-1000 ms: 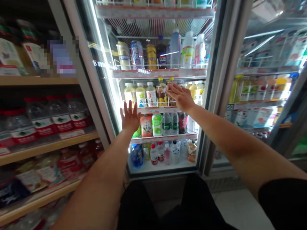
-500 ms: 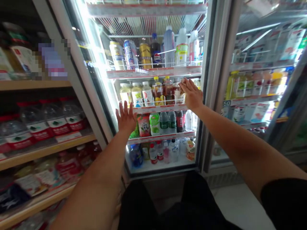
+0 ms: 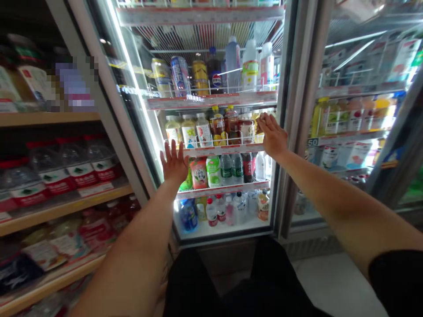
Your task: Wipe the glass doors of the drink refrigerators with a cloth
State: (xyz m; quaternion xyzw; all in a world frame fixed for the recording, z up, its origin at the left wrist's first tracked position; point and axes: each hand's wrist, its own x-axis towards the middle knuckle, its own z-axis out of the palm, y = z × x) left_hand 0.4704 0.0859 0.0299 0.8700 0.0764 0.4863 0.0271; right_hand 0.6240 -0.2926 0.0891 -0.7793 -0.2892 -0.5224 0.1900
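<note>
My left hand (image 3: 175,164) is spread flat, fingers apart, against the glass door (image 3: 211,240) of a lit drinks fridge, at its left side. It holds nothing. Farther right, my right hand (image 3: 273,134) presses at the glass near the door's right frame, its fingers close together and bent. A small brownish patch shows at its fingertips; what it is I cannot make out. Behind the glass, a bottle with a dark red drink (image 3: 246,130) stands just left of this hand. Below my left hand's level are a red pouch-like pack (image 3: 198,172) and a green pack (image 3: 213,171).
To the left, an open wooden shelf (image 3: 122,193) carries red-labelled water bottles (image 3: 74,165) in several rows. A metal door frame (image 3: 292,132) stands right of my right hand. Beyond it, another glass-door fridge holds cartons and a yellow bottle (image 3: 319,118). Pale floor (image 3: 317,281) lies below.
My right hand has slid to the right and slightly down along the glass, uncovering the bottle with the dark red drink. My left hand has stayed in place.
</note>
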